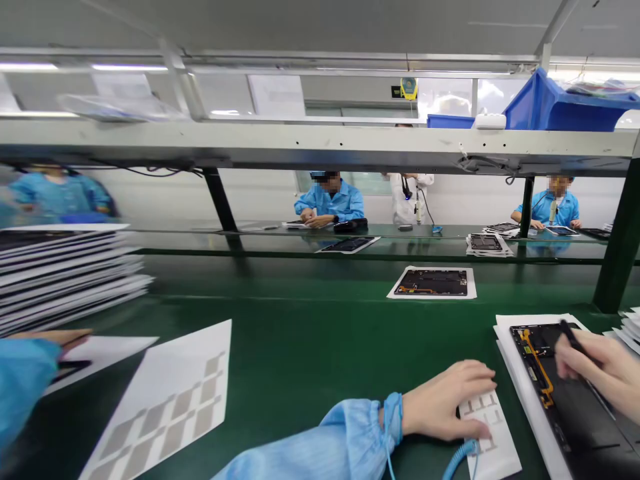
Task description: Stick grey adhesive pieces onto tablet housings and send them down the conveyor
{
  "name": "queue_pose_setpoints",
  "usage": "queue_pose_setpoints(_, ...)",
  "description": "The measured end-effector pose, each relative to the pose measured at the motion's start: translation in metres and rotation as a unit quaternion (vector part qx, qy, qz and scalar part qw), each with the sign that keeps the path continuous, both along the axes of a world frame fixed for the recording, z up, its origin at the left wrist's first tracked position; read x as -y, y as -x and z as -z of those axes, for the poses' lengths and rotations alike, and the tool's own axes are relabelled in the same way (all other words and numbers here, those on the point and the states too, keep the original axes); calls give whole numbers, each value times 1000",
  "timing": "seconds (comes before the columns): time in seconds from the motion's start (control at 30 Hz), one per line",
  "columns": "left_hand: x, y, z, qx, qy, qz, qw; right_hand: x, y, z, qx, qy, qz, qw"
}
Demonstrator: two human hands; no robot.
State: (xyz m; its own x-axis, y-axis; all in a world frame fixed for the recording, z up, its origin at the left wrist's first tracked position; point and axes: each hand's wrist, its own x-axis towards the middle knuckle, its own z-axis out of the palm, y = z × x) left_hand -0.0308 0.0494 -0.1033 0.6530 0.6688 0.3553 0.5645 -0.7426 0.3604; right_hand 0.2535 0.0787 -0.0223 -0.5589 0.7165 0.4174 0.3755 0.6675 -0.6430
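Note:
My left hand (445, 400), in a blue sleeve with a wrist strap and a blue coiled cord (460, 460), lies flat on a small white sheet of grey stickers (493, 443), fingers stretched out. My right hand (600, 373) is closed round a thin black tool (573, 337) whose tip points at an opened tablet body (565, 400). That tablet body is black with an orange flex cable and lies on white sheets (520, 387) at the right edge of the green bench.
A larger sticker sheet (170, 400) lies at lower left. A co-worker's blue sleeve (20, 380) and a stack of flat trays (65, 273) are at far left. Another tablet body (433, 282) sits on the green belt. People work across the line.

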Motion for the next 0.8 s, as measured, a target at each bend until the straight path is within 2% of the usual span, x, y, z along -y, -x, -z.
queue_pose_setpoints(0.1, -2, -4, -1, -23, 4, 14, 1000, -25, 50, -1, 11, 138, -65, 988)
queue_pose_setpoints(0.2, 0, -3, -4, -37, 5, 14, 999, -36, 87, 22, 25, 218, -80, 972)
queue_pose_setpoints(0.27, 1, -4, -7, -45, 8, 15, 999, -36, 99, 38, 25, 258, -90, 962)
queue_pose_setpoints(0.33, 2, -5, -9, -50, 12, 12, 999, -33, 103, 48, 17, 285, -100, 953)
queue_pose_setpoints(0.4, 3, -6, -11, -51, 16, 4, 999, -29, 100, 51, 8, 299, -109, 948)
queue_pose_setpoints(0.57, 3, -7, -13, -49, 35, -20, 998, -25, 90, 42, 3, 307, -140, 941)
queue_pose_setpoints(0.8, 1, -8, -14, -43, 59, -4, 997, -28, 82, 36, 1, 278, -165, 946)
